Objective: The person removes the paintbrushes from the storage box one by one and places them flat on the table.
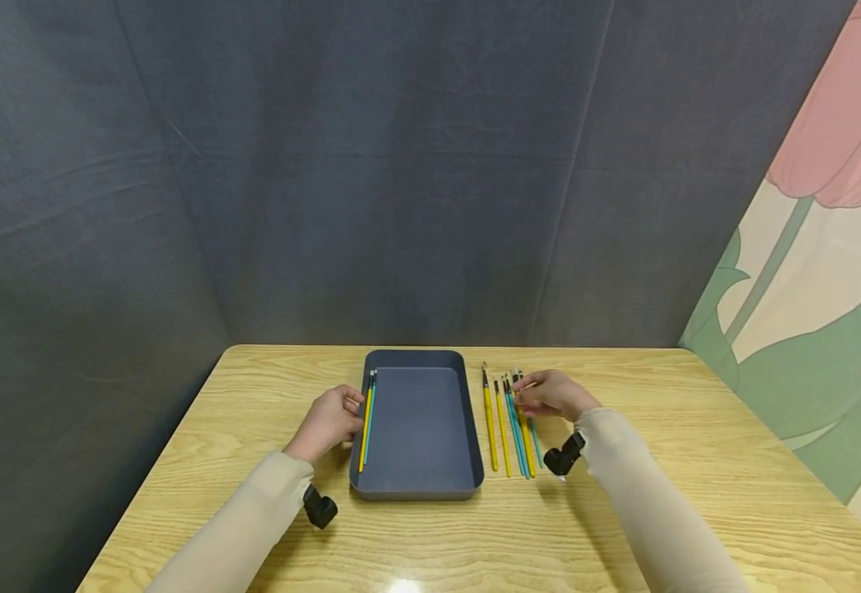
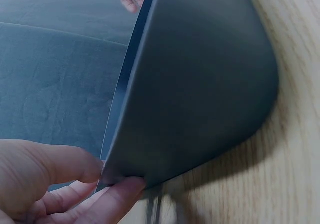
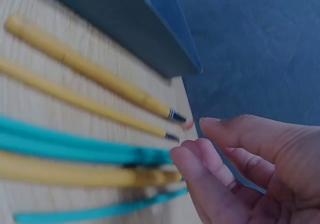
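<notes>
A dark grey rectangular tray (image 1: 423, 436) lies on the table, with a yellow paintbrush (image 1: 364, 428) and a teal paintbrush (image 1: 371, 420) along its left inner side. My left hand (image 1: 329, 422) pinches the tray's left wall, thumb at the rim and fingers against the outside. To the tray's right, several yellow and teal paintbrushes lie side by side, among them a thick yellow paintbrush (image 1: 491, 428) nearest the tray. Over the bristle ends of the rightmost ones hovers my right hand (image 1: 552, 394). In the right wrist view its thumb and fingers are apart, holding nothing.
The wooden table (image 1: 289, 527) ends at a dark cloth backdrop (image 1: 415, 206). A wall with a painted tulip (image 1: 830, 107) stands on the right. Each wrist carries a small black camera, one (image 1: 319, 506) on the left and one (image 1: 565, 455) on the right.
</notes>
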Demonstrator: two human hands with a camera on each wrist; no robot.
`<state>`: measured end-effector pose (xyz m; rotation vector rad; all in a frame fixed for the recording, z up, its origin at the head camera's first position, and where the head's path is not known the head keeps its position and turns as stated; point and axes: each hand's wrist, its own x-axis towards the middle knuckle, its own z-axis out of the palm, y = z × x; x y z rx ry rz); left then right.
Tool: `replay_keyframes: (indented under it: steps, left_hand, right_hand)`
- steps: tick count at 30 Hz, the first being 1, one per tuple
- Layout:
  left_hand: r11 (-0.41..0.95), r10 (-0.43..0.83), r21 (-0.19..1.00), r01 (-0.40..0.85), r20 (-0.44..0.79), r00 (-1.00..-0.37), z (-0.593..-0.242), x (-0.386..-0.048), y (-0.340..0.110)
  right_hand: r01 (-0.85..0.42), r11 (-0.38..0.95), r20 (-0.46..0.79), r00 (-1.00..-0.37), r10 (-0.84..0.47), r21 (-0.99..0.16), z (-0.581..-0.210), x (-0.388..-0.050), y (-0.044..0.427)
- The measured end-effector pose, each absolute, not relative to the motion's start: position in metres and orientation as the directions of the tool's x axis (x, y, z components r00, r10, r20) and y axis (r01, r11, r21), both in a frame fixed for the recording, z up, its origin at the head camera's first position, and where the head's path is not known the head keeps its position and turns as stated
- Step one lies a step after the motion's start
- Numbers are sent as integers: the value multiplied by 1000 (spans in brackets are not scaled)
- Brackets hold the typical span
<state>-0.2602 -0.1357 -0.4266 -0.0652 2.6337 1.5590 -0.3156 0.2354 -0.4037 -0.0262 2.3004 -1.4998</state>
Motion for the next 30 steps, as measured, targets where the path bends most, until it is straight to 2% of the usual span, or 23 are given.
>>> replay_keyframes:
  steps: [7, 14, 19, 30]
  left_hand:
    - [486, 7, 871, -70, -84, -996, -426, -261, -135]
    - [482, 7, 873, -72, -86, -996, -425, -260, -135]
    - [483, 5, 872, -78, -92, -996, -424, -260, -134]
    - [489, -3, 868, -91, -103, -995, -424, -260, -134]
  right_hand:
    - [169, 405, -296, -915, -273, -898, -393, -314, 216]
    - [122, 331, -238, -911, -337, -936, -378, -309, 190]
    - [132, 255, -220, -907, -359, -958, -370, -307, 167]
    - [165, 206, -233, -899, -371, -965, -356, -311, 120]
